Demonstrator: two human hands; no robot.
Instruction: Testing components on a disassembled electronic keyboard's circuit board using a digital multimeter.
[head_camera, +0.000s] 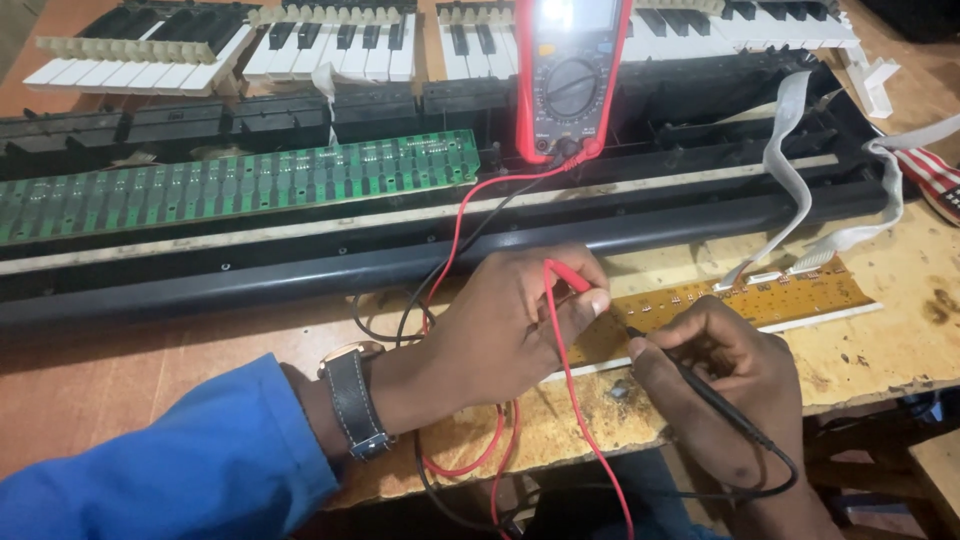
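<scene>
The left hand (500, 325) pinches a red probe (568, 277) and the right hand (725, 365) grips a black probe (700, 385), both tips on a tan board (780, 295) at 4 o'clock. A meter (572, 75) stands at 12 o'clock, a green board (230, 180) at 10 o'clock, with keys (330, 45) beyond.

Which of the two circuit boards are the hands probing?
The yellow-brown board at the table's front edge, under both hands; the long green board lies untouched in the keyboard case.
</scene>
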